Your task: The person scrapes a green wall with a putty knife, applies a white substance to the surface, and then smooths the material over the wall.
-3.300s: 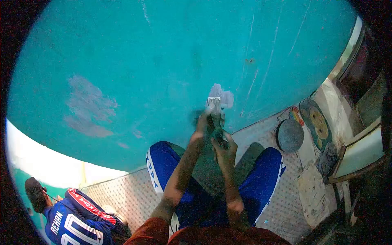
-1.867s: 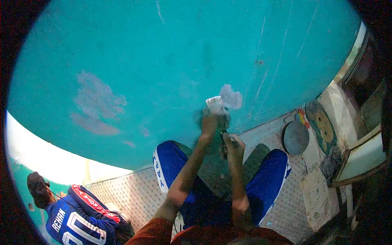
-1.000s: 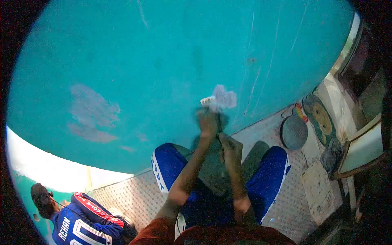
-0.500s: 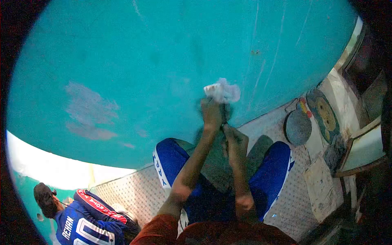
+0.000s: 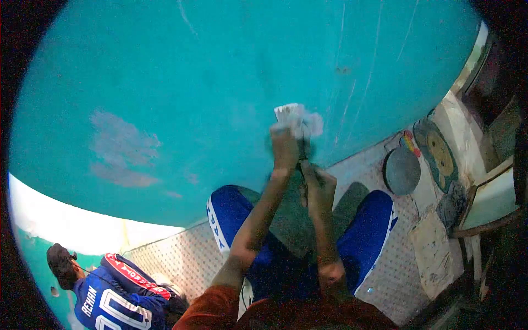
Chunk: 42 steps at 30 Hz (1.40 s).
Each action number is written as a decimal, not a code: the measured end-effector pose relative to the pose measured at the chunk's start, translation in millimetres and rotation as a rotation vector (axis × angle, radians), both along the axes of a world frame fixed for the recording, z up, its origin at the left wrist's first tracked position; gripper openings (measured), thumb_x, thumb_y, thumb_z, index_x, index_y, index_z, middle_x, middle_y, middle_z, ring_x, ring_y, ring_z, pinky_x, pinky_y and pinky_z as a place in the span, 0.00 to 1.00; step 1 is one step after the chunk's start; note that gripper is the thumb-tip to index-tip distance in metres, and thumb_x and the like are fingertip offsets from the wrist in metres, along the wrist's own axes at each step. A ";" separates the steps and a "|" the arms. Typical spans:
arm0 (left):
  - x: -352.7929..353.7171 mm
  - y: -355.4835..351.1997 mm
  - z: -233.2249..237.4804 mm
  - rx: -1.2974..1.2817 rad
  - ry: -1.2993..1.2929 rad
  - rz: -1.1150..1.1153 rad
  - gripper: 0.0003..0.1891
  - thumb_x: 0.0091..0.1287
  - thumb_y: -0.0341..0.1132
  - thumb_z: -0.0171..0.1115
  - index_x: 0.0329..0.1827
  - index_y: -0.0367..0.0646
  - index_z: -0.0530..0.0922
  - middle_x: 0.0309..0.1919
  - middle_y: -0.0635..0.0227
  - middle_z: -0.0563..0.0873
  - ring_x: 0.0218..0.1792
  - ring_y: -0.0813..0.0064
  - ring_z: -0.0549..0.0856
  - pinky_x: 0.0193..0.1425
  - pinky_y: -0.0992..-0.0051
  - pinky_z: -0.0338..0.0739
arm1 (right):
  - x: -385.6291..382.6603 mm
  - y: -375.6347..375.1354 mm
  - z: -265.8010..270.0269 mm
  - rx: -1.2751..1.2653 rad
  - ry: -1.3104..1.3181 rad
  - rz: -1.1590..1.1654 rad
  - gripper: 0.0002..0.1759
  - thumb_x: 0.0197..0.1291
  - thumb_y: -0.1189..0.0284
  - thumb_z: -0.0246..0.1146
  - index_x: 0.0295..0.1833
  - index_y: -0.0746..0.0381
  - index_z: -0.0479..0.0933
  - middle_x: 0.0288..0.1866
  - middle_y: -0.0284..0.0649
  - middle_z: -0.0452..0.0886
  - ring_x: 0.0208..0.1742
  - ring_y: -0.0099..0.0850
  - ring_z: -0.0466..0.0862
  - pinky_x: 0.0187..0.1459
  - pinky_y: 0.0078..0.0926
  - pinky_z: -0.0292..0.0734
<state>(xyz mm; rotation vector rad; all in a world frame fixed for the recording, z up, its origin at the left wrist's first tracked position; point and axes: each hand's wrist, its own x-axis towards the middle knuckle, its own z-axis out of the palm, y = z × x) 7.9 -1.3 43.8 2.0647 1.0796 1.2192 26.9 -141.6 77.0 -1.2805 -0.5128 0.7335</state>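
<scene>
My left hand (image 5: 285, 148) is closed close to the turquoise wall (image 5: 220, 82). A putty knife's pale, flat blade (image 5: 287, 111) sticks out above its fingers. Lower and to the right, my right hand (image 5: 320, 186) is wrapped around a tool with a dark handle (image 5: 303, 153), which runs up beside the left hand. White putty (image 5: 312, 124) shows around the tools' upper ends, overlapping the wall in this view. I cannot tell where the right-hand tool's head ends and the putty begins.
A dried pale patch (image 5: 124, 146) marks the wall at left. A person in a blue jersey (image 5: 110, 300) sits at lower left. On the speckled floor (image 5: 165, 247) at right are a round dark pan (image 5: 402, 171), a mat (image 5: 437, 154) and a grey crumpled bundle (image 5: 452, 204).
The pale blade has shifted slightly up and shows more of its face. Both hands stay closed in nearly the same place. The person at lower left has moved slightly.
</scene>
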 end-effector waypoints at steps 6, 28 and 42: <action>6.7 -5.1 11.9 -0.476 -0.260 -0.162 0.10 0.60 0.35 0.51 0.28 0.37 0.77 0.33 0.55 0.81 0.41 0.63 0.78 0.49 0.61 0.66 | 2.2 -1.0 -18.2 -0.073 -0.031 0.003 0.20 0.60 0.58 0.59 0.31 0.66 0.78 0.10 0.30 0.66 0.08 0.18 0.63 0.10 0.20 0.53; 12.3 9.1 -4.3 -0.144 -0.224 -0.134 0.11 0.62 0.37 0.52 0.42 0.39 0.76 0.26 0.60 0.80 0.27 0.66 0.79 0.32 0.69 0.71 | 6.9 11.6 -29.8 -0.014 -0.172 -0.045 0.20 0.60 0.59 0.59 0.26 0.66 0.76 0.11 0.30 0.67 0.08 0.17 0.63 0.10 0.20 0.53; 4.1 5.7 -29.9 -0.514 -0.161 -0.219 0.11 0.62 0.36 0.49 0.42 0.41 0.75 0.28 0.61 0.80 0.32 0.62 0.78 0.41 0.65 0.66 | 1.4 -4.6 -5.1 -0.150 -0.057 0.018 0.18 0.59 0.60 0.60 0.29 0.65 0.77 0.12 0.31 0.68 0.08 0.18 0.63 0.11 0.20 0.55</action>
